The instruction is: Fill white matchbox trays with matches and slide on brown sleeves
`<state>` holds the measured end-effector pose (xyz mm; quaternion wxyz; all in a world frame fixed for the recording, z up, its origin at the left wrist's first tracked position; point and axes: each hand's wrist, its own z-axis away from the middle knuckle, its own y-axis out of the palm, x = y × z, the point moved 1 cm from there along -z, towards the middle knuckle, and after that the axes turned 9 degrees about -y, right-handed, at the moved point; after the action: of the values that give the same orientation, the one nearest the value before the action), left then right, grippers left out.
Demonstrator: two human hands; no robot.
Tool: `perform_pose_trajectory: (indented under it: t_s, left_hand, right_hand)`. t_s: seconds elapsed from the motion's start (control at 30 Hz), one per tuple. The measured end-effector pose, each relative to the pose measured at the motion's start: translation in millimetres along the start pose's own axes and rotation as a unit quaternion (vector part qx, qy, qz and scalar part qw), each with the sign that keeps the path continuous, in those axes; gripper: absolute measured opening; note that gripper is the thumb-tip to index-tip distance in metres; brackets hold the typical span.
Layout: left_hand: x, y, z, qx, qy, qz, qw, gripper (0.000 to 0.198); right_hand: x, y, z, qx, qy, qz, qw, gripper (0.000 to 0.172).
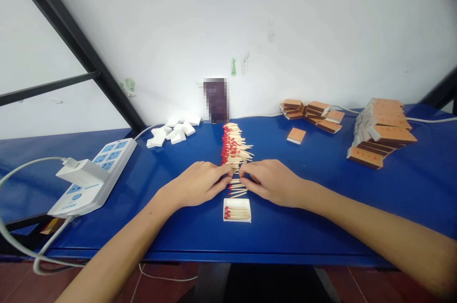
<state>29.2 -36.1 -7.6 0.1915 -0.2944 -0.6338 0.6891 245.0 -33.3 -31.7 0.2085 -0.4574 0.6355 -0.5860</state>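
A long pile of red-tipped matches (pixel 233 143) runs down the middle of the blue table, heads toward the left. At its near end, my left hand (pixel 203 181) pinches matches by their head side, thumb and forefinger closed. Opposite it, my right hand (pixel 274 181) is closed in a like pinch at the plain stick ends. The fingertips partly hide the matches between them. A few loose matches (pixel 237 187) lie just below the fingers. Nearer to me sits a white matchbox tray (pixel 242 218) with several matches lying inside, heads to the left.
White trays (pixel 177 135) lie heaped at the back left. Orange-brown matchbox covers (pixel 383 134) are stacked at the right, with more covers (pixel 314 111) at the back and a single cover (pixel 296 135) nearby. A power strip (pixel 119 153) with a plugged-in charger (pixel 84 173) and cables occupies the left.
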Motion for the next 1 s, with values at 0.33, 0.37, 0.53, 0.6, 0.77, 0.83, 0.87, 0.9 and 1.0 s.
perform_pose_trajectory:
  t_s: [0.33, 0.37, 0.53, 0.6, 0.77, 0.83, 0.87, 0.9, 1.0]
  left_hand:
    - [1.3, 1.1, -0.5, -0.001, -0.001, -0.004, 1.0, 0.024]
    - [1.4, 1.1, -0.5, 0.0, -0.001, -0.004, 1.0, 0.024]
    - [1.2, 1.0, -0.3, 0.005, -0.003, -0.011, 1.0, 0.025]
    - [1.0, 0.9, -0.1, 0.004, -0.001, -0.015, 1.0, 0.025]
    - [1.1, 0.1, 0.0, 0.001, 0.0, -0.018, 1.0, 0.025]
    - [1.2, -0.3, 0.0, 0.002, 0.001, -0.016, 1.0, 0.026]
    - [1.3, -0.4, 0.0, 0.003, 0.0, -0.015, 1.0, 0.026]
    - [1.3, -0.6, -0.1, 0.005, -0.001, -0.014, 1.0, 0.026]
    - [1.2, -1.0, -0.1, 0.01, -0.005, -0.012, 1.0, 0.027]
  right_hand:
    - [-0.3, 1.2, -2.9, 0.007, 0.01, 0.008, 1.0, 0.015]
    - [-0.5, 1.4, -3.0, 0.008, 0.009, 0.009, 1.0, 0.014]
    - [-0.8, 1.1, -2.4, 0.001, 0.004, 0.0, 1.0, 0.011]
    - [-0.9, 0.7, -1.9, -0.003, 0.007, -0.004, 1.0, 0.011]
    - [-0.7, 0.3, -0.6, -0.01, 0.007, -0.016, 1.0, 0.012]
    - [-0.6, 0.4, -0.4, -0.013, 0.007, -0.018, 1.0, 0.011]
    - [-0.5, 0.4, -0.4, -0.015, 0.008, -0.019, 1.0, 0.011]
    - [-0.4, 0.5, -0.4, -0.015, 0.008, -0.02, 1.0, 0.01]
    - [0.0, 0.2, -0.4, -0.015, 0.008, -0.022, 1.0, 0.011]
